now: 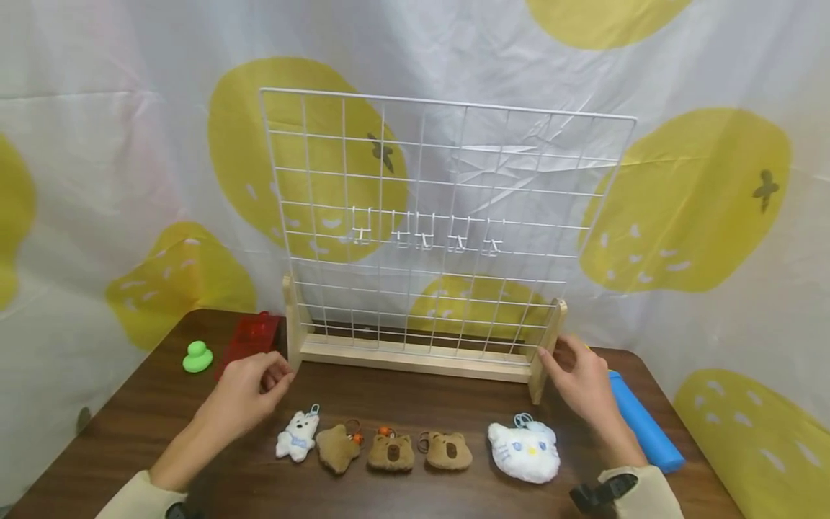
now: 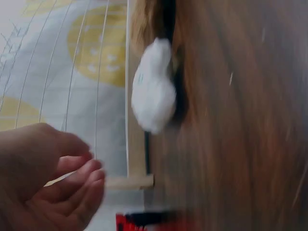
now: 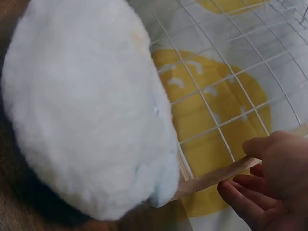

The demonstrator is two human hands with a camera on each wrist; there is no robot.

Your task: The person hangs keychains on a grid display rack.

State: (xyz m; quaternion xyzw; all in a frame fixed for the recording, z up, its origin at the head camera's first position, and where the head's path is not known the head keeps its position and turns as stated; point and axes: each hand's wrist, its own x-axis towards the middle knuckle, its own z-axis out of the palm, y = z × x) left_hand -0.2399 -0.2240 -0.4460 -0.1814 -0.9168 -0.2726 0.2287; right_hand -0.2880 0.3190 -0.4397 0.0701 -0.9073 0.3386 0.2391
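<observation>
A white wire grid rack (image 1: 447,173) stands upright in a pale wooden base (image 1: 415,360) on the table. My left hand (image 1: 249,389) hovers beside the left wooden post, fingers loosely bent; the left wrist view shows nothing in it. At the other end, my right hand (image 1: 580,378) has its thumb and fingers on either side of the right wooden post (image 3: 211,178), pinching it. Several plush keychains lie in a row in front: a white dog (image 1: 297,435), a brown plush (image 1: 338,448), two brown bear-like heads (image 1: 391,454) (image 1: 449,453) and a white cat head (image 1: 524,450).
Several white hooks (image 1: 424,241) hang in a row on the grid. At the left are a green duck-like toy (image 1: 197,357) and a red translucent item (image 1: 251,339). A blue cylinder (image 1: 645,425) lies at the right. A patterned cloth (image 1: 720,303) hangs behind.
</observation>
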